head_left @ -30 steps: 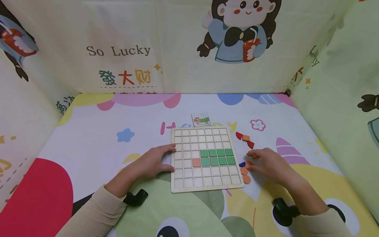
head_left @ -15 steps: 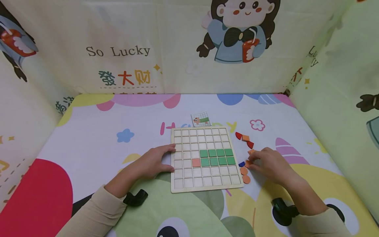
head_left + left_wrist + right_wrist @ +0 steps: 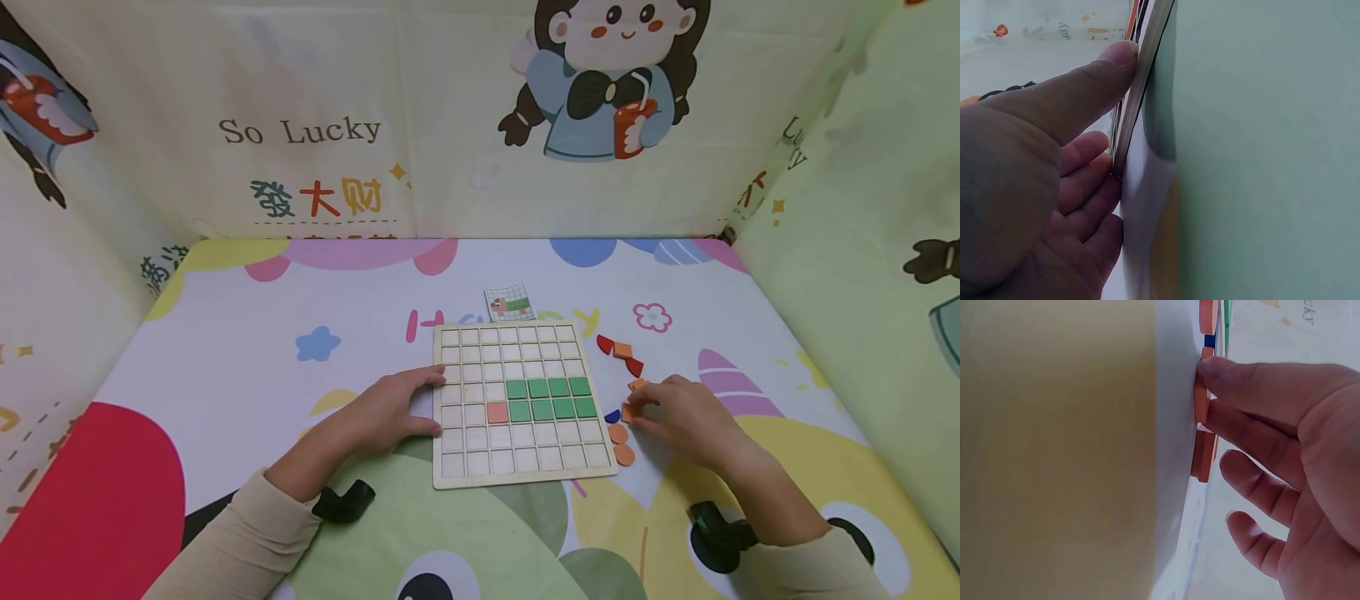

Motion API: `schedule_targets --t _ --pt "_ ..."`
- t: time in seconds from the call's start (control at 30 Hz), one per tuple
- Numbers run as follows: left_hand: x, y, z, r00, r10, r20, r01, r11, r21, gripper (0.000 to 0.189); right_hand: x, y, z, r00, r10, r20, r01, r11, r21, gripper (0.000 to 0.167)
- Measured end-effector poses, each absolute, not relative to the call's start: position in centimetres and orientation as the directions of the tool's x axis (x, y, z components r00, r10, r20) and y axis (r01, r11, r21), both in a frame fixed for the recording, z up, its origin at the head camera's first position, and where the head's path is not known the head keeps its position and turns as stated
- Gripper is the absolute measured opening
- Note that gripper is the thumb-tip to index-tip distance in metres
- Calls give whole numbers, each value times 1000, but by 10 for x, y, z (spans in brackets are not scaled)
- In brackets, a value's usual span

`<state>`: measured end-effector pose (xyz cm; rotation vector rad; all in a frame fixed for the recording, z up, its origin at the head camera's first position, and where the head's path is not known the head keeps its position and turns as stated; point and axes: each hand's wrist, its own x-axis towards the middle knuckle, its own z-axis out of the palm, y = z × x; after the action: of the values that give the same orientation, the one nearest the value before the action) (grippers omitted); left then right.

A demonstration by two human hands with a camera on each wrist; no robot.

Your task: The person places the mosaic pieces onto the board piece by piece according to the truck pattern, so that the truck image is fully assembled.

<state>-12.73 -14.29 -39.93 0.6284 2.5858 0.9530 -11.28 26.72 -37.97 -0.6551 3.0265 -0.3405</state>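
Observation:
In the head view a wooden grid board (image 3: 525,481) holds two rows of green square tiles (image 3: 551,398) and one pink square tile (image 3: 497,412). My left hand (image 3: 386,408) rests along the board's left edge, thumb and fingers spread apart against it. Right of the board, my right hand (image 3: 686,417) pinches a flat orange tile (image 3: 1201,394) between thumb and index finger, low at the table. Its other fingers are loosely bent. Another orange tile (image 3: 637,384) peeks out just beyond the index finger. A dark blue piece (image 3: 612,416) lies between the board and the pinched tile.
Two round orange pieces (image 3: 624,454) lie nearer me, by the board's right edge. Farther back are an orange square (image 3: 622,350) and two red wedge pieces (image 3: 634,367). A small picture card (image 3: 510,302) showing a green-bodied animal lies behind the board. Patterned cloth walls surround the table.
My right index finger has drawn back toward the near orange tile, uncovering the orange tile behind it. The left hand and board have stayed put.

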Motion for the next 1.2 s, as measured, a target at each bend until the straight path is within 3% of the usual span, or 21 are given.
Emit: schedule_targets --t 0.2,0.43,0.73,1.2 --pt "-127 -143 -399 -858 492 -149 278 688 670 67 -113 266 -379 -910 -415 19 -409 889 -207 20" --pt "-128 -142 -399 -853 503 -139 289 676 677 66 -113 265 -372 -924 -381 31 -376 892 -250 30" --pt "-128 -141 -399 -854 500 -143 284 679 677 65 -119 248 -362 -900 -432 59 -427 847 -317 14" --pt "-128 -143 -401 -854 498 -148 284 686 669 65 -130 202 -361 -830 -547 114 -552 771 -319 12"
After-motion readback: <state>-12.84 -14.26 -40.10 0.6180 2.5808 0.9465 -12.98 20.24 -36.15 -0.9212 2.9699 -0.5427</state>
